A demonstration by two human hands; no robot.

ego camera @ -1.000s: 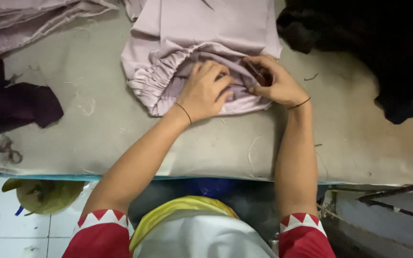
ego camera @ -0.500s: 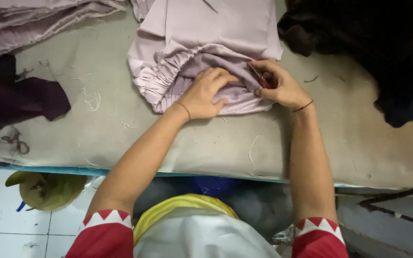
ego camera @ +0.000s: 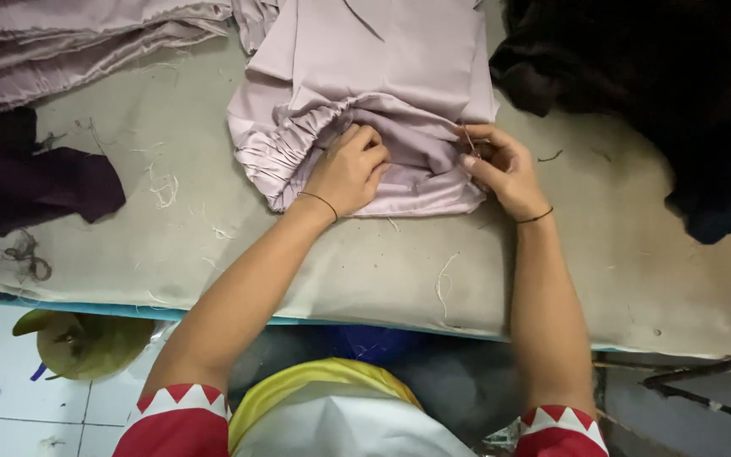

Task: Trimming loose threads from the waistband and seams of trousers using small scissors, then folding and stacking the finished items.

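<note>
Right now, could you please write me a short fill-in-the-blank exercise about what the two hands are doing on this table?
1. The left hand presses on a folded pale lilac fabric garment whose gathered waistband is ____ in colour.
2. The right hand pinches that garment at its ____ edge.
3. A pile of ____ cloth lies beyond the right hand.
4. Each wrist wears a thin black ____.

Missing words: lilac; right; black; band
</note>
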